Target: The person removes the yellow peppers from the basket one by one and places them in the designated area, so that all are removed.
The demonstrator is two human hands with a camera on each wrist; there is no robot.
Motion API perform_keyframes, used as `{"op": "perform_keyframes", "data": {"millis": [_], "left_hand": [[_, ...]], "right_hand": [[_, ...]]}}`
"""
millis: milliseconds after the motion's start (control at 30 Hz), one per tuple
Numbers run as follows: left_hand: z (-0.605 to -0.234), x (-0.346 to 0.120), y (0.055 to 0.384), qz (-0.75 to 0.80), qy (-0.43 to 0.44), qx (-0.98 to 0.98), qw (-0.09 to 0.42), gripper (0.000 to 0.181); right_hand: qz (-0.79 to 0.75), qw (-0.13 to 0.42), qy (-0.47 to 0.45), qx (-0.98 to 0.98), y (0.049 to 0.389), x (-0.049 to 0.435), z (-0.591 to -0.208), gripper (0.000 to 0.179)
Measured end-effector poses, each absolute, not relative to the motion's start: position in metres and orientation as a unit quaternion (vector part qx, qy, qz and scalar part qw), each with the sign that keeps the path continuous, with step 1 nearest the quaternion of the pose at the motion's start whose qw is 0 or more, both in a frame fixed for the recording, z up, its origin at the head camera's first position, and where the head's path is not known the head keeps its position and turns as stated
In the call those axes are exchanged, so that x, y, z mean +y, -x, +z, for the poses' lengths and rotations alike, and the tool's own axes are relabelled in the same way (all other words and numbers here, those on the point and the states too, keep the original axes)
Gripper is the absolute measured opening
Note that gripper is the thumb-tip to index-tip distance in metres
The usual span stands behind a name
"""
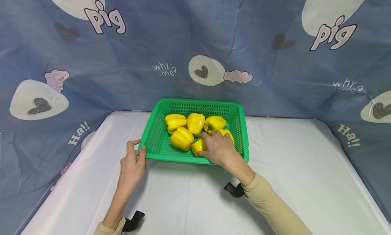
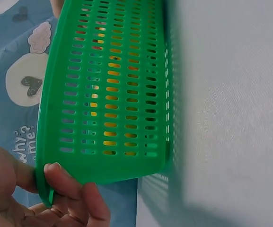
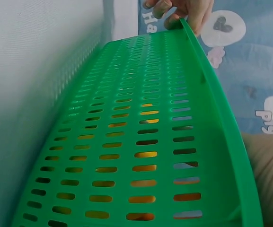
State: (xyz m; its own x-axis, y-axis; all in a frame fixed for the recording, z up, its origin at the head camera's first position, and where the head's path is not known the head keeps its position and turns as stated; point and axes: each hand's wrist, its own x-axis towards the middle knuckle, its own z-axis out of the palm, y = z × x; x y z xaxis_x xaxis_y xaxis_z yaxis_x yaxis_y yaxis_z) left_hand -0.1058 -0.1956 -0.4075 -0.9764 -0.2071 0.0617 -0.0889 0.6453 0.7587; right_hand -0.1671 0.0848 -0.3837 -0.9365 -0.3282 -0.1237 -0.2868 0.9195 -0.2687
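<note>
A green plastic basket with slotted walls stands on the white table and holds several yellow bell peppers, among them one at the back middle. My left hand pinches the rim at the front left corner; in the left wrist view its thumb is inside the rim and its fingers curl beneath. Inside the basket, my right hand grips the front right bell pepper, thumb at its near side. Another bell pepper shows partly behind those fingers. The right wrist view has the basket wall covering this grip.
The white cloth-covered table extends on both sides and in front of the basket. A blue printed curtain hangs right behind the basket and along both sides. Black wrist cameras sit beneath both forearms.
</note>
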Motion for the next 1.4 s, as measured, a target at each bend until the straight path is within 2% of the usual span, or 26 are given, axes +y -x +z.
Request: {"op": "perform_keyframes", "data": {"millis": [533, 900, 1400], "left_hand": [[-0.415, -0.196, 0.104, -0.430, -0.090, -0.895, 0.078, 0.046], [-0.420, -0.198, 0.103, -0.453, -0.069, -0.886, 0.076, 0.048], [-0.421, -0.195, 0.106, -0.468, -0.051, -0.878, 0.084, 0.048]], "right_hand": [[-0.126, 0.073, 0.169, 0.975, 0.170, 0.083, -0.387, 0.071], [-0.169, 0.023, 0.187, 0.967, 0.166, 0.092, -0.386, 0.070], [-0.284, -0.057, 0.171, 0.942, 0.159, 0.134, -0.359, 0.065]]}}
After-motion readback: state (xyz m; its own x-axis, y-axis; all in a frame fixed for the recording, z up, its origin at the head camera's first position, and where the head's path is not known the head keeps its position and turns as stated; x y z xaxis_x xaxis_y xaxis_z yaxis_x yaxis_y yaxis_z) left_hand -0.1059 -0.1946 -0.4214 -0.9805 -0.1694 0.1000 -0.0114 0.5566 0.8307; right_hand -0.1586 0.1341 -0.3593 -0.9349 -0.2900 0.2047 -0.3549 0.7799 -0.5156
